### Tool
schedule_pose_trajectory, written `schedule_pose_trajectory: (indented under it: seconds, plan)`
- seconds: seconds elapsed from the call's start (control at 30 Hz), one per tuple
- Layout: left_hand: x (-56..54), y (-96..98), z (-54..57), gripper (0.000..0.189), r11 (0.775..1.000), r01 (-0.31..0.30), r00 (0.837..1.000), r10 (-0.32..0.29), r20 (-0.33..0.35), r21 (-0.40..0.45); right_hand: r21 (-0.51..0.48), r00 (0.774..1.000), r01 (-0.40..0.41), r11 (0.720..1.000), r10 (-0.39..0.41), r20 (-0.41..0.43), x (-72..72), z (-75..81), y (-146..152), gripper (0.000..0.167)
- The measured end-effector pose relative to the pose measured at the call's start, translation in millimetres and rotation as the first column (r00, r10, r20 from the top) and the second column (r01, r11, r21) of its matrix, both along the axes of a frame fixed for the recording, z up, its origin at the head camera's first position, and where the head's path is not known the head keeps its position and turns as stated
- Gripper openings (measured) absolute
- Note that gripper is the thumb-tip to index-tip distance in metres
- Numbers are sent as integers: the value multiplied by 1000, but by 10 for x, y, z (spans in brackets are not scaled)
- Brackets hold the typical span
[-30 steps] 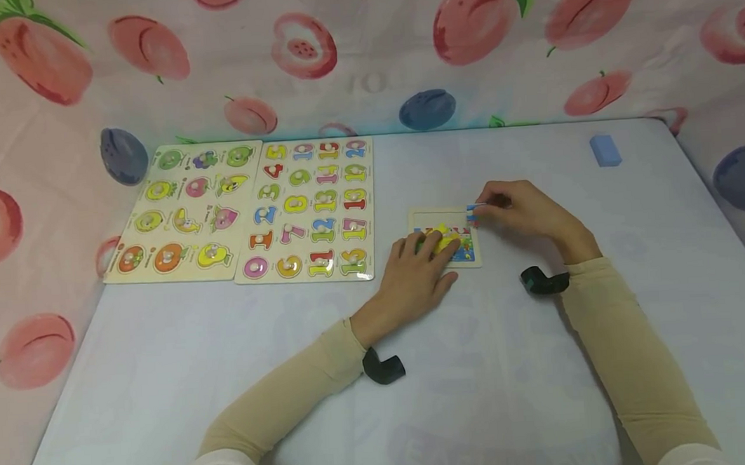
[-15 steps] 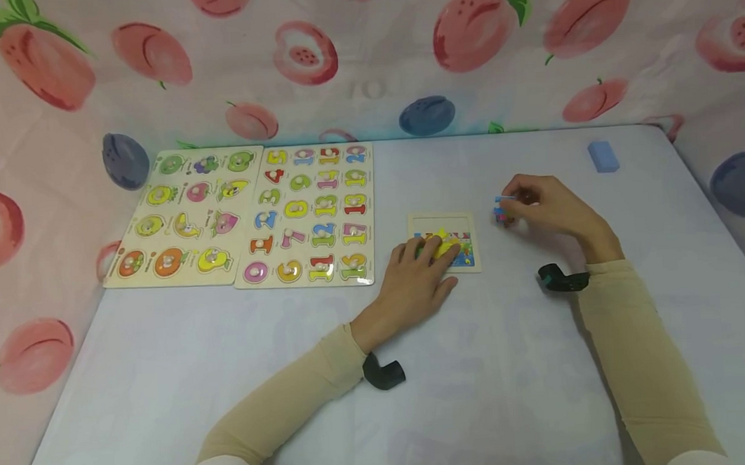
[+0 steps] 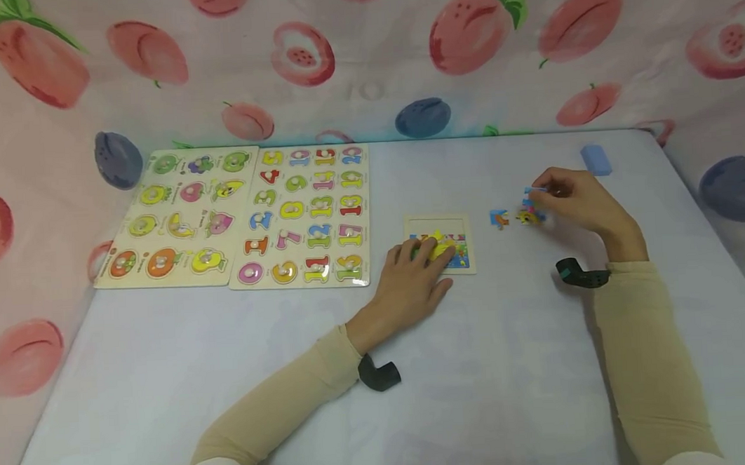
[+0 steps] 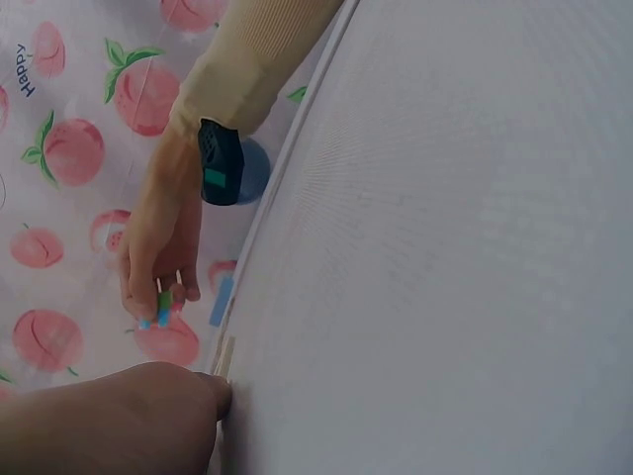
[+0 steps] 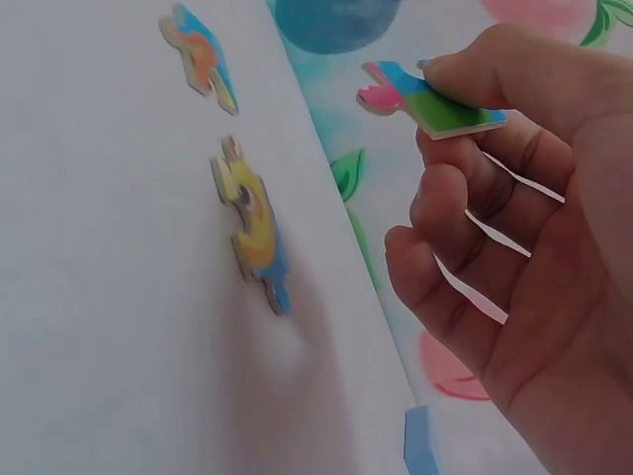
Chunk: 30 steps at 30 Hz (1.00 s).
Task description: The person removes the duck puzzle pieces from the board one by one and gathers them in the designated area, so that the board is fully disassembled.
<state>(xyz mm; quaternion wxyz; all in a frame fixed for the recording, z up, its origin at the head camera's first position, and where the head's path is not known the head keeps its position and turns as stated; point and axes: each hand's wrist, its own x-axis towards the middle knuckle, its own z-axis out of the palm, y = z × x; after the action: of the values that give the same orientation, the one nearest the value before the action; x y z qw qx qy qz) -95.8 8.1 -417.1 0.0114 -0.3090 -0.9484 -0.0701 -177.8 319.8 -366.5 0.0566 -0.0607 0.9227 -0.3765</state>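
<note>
My right hand [image 3: 582, 204] pinches a jigsaw puzzle piece [image 5: 440, 104], blue, green and pink, between thumb and fingers above the table. Just left of that hand, a yellow and blue puzzle piece [image 5: 259, 223] and a blue and orange puzzle piece [image 5: 205, 61] lie on the table. My left hand [image 3: 407, 283] rests with spread fingers on the lower left of a small wooden puzzle tray [image 3: 470, 241]. Yellow shapes and a colourful picture show in the tray around the fingertips; its upper strip is bare wood. The left wrist view shows the right hand holding the piece too.
At the left lie a fruit peg board [image 3: 164, 247] and a number peg board [image 3: 310, 257], side by side. A blue block [image 3: 596, 160] sits near the back right edge. Fruit-printed cloth [image 3: 363, 50] hangs behind the table.
My right hand has moved rightward from the tray's upper right corner, still gripping a piece. Two puzzle pieces now show on the table beside it. The left hand has stayed on the tray.
</note>
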Motion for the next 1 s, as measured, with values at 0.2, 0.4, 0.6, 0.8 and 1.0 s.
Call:
schedule_pose_trajectory:
  seconds: [0.2,0.4,0.6,0.8,1.0]
  plan:
    - [6,-30,-10,52,1000,-1,1000,1,1,3,36,1000,11,999,-11,-4,16,-20,112,27]
    - [0,-23,-10,52,1000,6,1000,-6,6,5,120,1000,7,993,-10,29,56,-12,257,33]
    - [-10,-20,-3,52,1000,8,1000,-8,13,4,126,998,41,991,-47,41,74,-16,370,41]
    - [-7,-22,2,53,1000,8,1000,-8,29,6,111,994,58,992,-67,81,97,-28,467,43]
    - [-13,-24,-2,53,1000,19,1000,-20,19,15,151,982,38,988,-65,178,113,-62,562,47]
